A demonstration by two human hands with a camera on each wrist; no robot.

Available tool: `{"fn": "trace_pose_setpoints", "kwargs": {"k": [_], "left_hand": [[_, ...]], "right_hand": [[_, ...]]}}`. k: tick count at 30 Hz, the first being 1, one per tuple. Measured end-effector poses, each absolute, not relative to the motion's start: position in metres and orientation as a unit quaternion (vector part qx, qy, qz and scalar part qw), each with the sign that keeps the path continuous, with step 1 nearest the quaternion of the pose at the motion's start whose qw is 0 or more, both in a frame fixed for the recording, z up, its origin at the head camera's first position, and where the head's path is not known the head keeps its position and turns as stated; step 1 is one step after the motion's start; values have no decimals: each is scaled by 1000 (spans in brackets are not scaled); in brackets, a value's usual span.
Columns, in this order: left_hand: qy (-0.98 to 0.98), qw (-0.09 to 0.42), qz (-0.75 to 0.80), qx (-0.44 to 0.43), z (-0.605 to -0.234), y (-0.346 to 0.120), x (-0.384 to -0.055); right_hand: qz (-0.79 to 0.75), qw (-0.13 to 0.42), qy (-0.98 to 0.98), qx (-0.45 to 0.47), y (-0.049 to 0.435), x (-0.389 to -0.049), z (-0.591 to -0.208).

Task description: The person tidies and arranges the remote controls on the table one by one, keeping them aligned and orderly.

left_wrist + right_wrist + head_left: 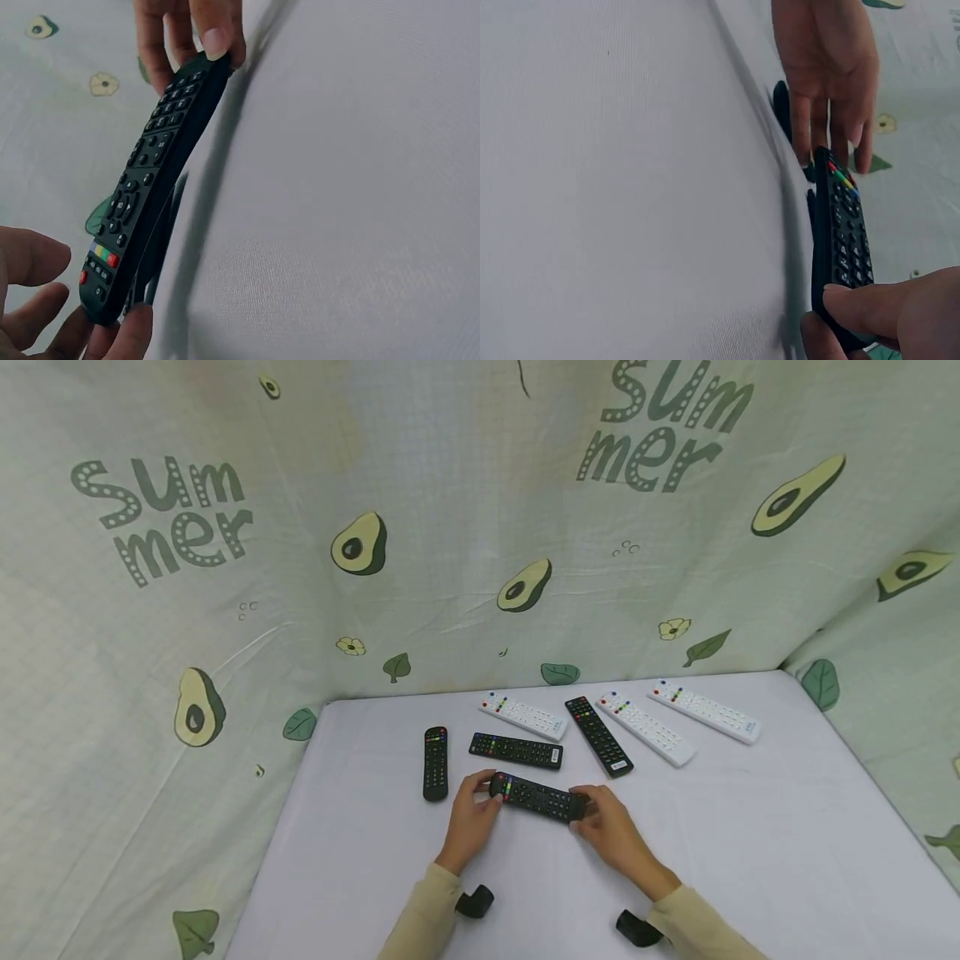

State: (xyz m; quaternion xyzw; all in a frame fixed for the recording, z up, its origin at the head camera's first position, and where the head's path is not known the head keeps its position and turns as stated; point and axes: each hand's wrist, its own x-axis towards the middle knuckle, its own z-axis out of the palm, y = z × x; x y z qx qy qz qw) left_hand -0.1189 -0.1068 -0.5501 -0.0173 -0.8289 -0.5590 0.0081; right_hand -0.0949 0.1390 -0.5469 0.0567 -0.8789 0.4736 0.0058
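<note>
A black remote control (536, 797) with coloured buttons slants across both hands, its keys facing up. My right hand (611, 831) pinches its plain end, thumb on the key face in the right wrist view and fingers underneath. At the coloured-button end is my left hand (470, 822). Its fairly straight fingers (131, 334) touch that end from below, while other fingers spread apart from the remote. Just beyond it lies a second black remote (516, 751), and another black remote (435, 764) lies upright to the left.
Farther back on the white-covered table (360, 868) are a white remote (522, 716), a slanted black remote (598, 737) and two more white remotes, one middle right (647, 728) and one far right (705, 712). A printed cloth (442, 527) hangs behind the table.
</note>
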Motion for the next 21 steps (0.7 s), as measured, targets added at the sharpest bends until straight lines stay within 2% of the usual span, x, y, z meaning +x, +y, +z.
{"fn": "trace_pose_setpoints", "kwargs": {"k": [10, 21], "left_hand": [[-827, -8, -562, 7, -541, -128, -119], [-831, -48, -554, 28, -541, -161, -122]], "right_hand": [[543, -87, -835, 19, 121, -77, -545], [569, -159, -801, 95, 100, -62, -543]]}}
